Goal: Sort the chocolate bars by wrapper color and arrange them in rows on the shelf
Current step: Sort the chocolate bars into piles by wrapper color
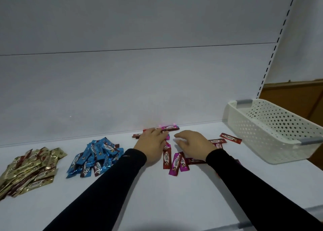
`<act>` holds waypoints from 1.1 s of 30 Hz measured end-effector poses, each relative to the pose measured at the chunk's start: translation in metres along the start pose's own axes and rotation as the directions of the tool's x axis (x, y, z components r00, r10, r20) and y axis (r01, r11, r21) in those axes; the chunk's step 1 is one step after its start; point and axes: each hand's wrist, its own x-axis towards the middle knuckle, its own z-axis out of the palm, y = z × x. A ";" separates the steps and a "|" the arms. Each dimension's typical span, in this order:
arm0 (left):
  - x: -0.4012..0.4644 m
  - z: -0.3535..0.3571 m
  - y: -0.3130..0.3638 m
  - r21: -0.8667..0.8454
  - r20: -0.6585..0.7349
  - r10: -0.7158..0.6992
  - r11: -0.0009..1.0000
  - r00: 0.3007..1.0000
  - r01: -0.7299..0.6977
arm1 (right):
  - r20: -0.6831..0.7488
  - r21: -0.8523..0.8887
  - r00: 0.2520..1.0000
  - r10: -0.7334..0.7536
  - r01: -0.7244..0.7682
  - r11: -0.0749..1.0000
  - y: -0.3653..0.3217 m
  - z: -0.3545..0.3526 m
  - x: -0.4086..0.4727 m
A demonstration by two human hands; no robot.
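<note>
Head view: white shelf (174, 195) w/ chocolate bars in three groups. Gold bars (29, 169) heaped at the left edge, long axes mixed, many running diagonally. Blue bars (94, 157) piled just right of them, also jumbled, mostly slanting front-to-back. Red and pink bars (176, 162) loose around the middle, near both hands. A pink bar (170, 127) lies against the back edge, long axis along the back wall. One red bar (230, 138) sits apart toward the right, slanted, beside the white perforated basket (272, 131) at the right edge. Wrappers shiny, "Choco" print.

Left hand (151, 143) palm down, fingers lightly curled over bars near the back edge; grip can't be told. Right hand (192, 143) palm down, fingers spread and relaxed, over the red/pink bars, holding nothing visible. Black sleeves (104, 187) on both arms.
</note>
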 end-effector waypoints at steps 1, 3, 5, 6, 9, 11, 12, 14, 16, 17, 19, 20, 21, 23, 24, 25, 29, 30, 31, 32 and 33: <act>0.006 0.003 -0.006 0.034 0.038 -0.006 0.999 0.999 0.004 | 0.043 -0.006 0.999 -0.009 0.009 1.000 -0.001 0.003 0.008; 0.015 0.012 -0.020 0.082 0.102 -0.020 0.997 0.995 0.011 | 0.119 -0.009 0.992 -0.033 0.034 0.999 -0.002 0.008 0.020; 0.016 0.014 -0.028 0.097 0.115 -0.006 0.995 0.993 -0.005 | 0.174 -0.010 0.983 -0.056 0.059 0.998 -0.001 0.009 0.025; 0.016 0.014 -0.031 0.050 0.099 -0.031 0.998 0.995 0.026 | 0.185 -0.019 0.981 -0.065 0.070 0.997 0.000 0.009 0.026; 0.017 0.014 -0.035 0.010 0.031 -0.074 0.997 0.997 0.073 | 0.188 -0.089 0.975 -0.118 0.137 0.987 0.004 0.012 0.030; 0.016 0.017 -0.035 0.056 0.033 -0.121 0.991 0.992 0.119 | 0.214 -0.160 0.969 -0.123 0.159 0.974 0.005 0.015 0.033; 0.016 0.019 -0.035 0.056 0.053 -0.147 0.988 0.988 0.144 | 0.225 -0.184 0.966 -0.127 0.170 0.968 0.005 0.016 0.034; 0.016 0.020 -0.038 0.048 0.093 -0.166 0.986 0.982 0.162 | 0.246 -0.203 0.960 -0.132 0.184 0.962 0.006 0.016 0.032; 0.015 0.021 -0.036 0.057 0.095 -0.156 0.987 0.983 0.151 | 0.264 -0.202 0.955 -0.135 0.192 0.960 0.010 0.013 0.026; 0.013 0.020 -0.032 0.063 0.096 -0.141 0.989 0.985 0.136 | 0.267 -0.207 0.954 -0.138 0.196 0.958 0.015 0.010 0.022; 0.008 0.018 -0.021 0.061 0.123 -0.111 0.993 0.986 0.104 | 0.260 -0.230 0.957 -0.125 0.187 0.955 0.027 0.003 0.013; 0.007 0.017 -0.016 0.052 0.130 -0.094 0.995 0.987 0.088 | 0.252 -0.237 0.962 -0.106 0.168 0.957 0.034 -0.002 0.009; 0.007 0.015 -0.013 0.044 0.114 -0.073 0.997 0.991 0.069 | 0.242 -0.237 0.967 -0.082 0.141 0.961 0.039 -0.008 0.006; 0.008 0.008 -0.008 -0.001 0.022 -0.056 0.998 0.998 0.056 | 0.207 -0.219 0.978 -0.033 0.079 0.973 0.049 -0.017 0.003; 0.011 0.004 -0.007 -0.037 -0.035 -0.065 0.997 0.997 0.064 | 0.178 -0.204 0.984 -0.013 0.050 0.978 0.052 -0.019 0.004; 0.015 0.001 -0.006 -0.068 -0.084 -0.073 0.995 0.994 0.067 | 0.153 -0.188 0.988 0.001 0.028 0.982 0.053 -0.020 0.007; 0.038 0.005 -0.003 -0.063 -0.034 0.019 0.998 0.999 -0.021 | 0.160 -0.140 0.987 -0.007 0.029 0.990 0.047 -0.013 0.028; 0.041 0.008 -0.002 -0.048 0.013 0.041 0.998 0.999 -0.041 | 0.169 -0.134 0.985 -0.029 0.052 0.990 0.045 -0.011 0.034; 0.043 0.011 -0.002 -0.042 0.054 0.050 0.998 0.997 -0.048 | 0.179 -0.120 0.983 -0.048 0.071 0.990 0.043 -0.009 0.038; 0.044 0.013 -0.002 -0.044 0.079 0.050 0.998 0.996 -0.047 | 0.189 -0.100 0.980 -0.057 0.077 0.992 0.042 -0.007 0.042; 0.044 0.015 -0.004 -0.054 0.084 0.050 0.998 0.995 -0.045 | 0.195 -0.077 0.979 -0.061 0.077 0.994 0.040 -0.007 0.044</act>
